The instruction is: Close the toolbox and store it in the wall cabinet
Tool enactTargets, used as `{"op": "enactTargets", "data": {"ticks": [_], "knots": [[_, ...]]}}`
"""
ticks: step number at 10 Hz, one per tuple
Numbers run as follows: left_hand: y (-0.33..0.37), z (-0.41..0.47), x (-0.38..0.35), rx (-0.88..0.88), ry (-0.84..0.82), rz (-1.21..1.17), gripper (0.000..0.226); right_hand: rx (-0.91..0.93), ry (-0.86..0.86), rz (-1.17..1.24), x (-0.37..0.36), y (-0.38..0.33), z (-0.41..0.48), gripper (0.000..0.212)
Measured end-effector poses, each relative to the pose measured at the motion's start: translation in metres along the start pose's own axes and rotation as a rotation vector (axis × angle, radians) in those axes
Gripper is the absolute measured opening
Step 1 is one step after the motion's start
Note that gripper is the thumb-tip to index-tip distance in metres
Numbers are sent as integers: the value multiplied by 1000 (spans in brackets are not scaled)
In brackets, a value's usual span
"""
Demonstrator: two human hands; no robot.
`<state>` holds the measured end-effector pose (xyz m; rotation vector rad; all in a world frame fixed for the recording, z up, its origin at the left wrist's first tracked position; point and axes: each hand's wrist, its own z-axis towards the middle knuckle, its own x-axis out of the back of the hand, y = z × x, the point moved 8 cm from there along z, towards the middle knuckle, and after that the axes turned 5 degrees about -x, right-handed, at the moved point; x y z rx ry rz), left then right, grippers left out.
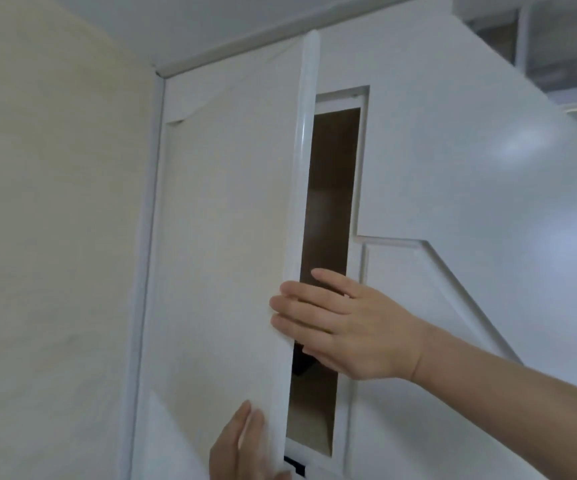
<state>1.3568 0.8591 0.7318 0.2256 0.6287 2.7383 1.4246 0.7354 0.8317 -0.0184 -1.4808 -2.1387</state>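
**Observer:** What are you seeing on the head view?

**Operator:** I'm looking up at the wall cabinet (418, 150). Its door (231, 237) is standing partly ajar, hinged on the left side, and a tall narrow slice of dark interior is showing between its free edge and the frame.

**Observer:** Where are the hands?

**Operator:** I'm laying the right hand (346, 320) flat across the gap, fingers (301, 306) stretched out and resting on the door's free edge, not curled around anything. I'm keeping it open-palmed there because that edge is farthest from the hinge, so a light press is swinging the whole panel. The left hand (242, 445) is sitting low on the door's face near the bottom corner, also open and flat, holding nothing. I'm reading that as steadying the lower end so the panel is not twisting.

**Observer:** And the toolbox?

**Operator:** I'm not seeing it clearly. Neither hand is carrying it. A dark shape (302, 362) is showing inside the opening just under the right hand, and it may be part of the box, but I cannot tell. Judging by the empty hands on the door, I'm guessing it is already inside and I'm shutting up.

**Observer:** Any risk?

**Operator:** I'm watching the right fingertips; they are lying over the gap, so they could be getting pinched if the door meets the frame.
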Motion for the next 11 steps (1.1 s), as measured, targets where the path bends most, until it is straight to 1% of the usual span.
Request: {"op": "enactTargets", "data": {"ticks": [1,2,3,4,5,6,7,8,9,10,11], "knots": [[31,-41,-80,-92,-378,79,81,-70,-115,-35,-21,18,-27,46],[23,-51,-106,-283,-556,264,75,-137,-201,-43,-39,31,-46,45],[10,-58,-133,-327,-639,346,59,-183,-283,-50,-55,39,-58,45],[-1,-60,-154,-281,-766,255,60,-225,-348,-66,-66,45,-63,46],[-1,-51,-157,-329,-679,194,66,-261,-406,-74,-72,50,-64,48],[-7,-46,-166,-324,-656,151,65,-278,-424,-86,-75,52,-64,49],[-15,-49,-175,-276,-772,177,70,-312,-433,-57,-77,51,-62,48],[-29,-56,-181,-246,-856,187,78,-329,-462,-54,-77,49,-57,49],[-33,-44,-165,-161,-841,64,75,-361,-494,-68,-71,48,-55,49],[-32,-19,-138,-80,-782,-73,72,-419,-473,32,-62,45,-48,49],[-22,23,-89,20,-705,-275,65,-572,-355,252,-32,44,-54,50]]}}
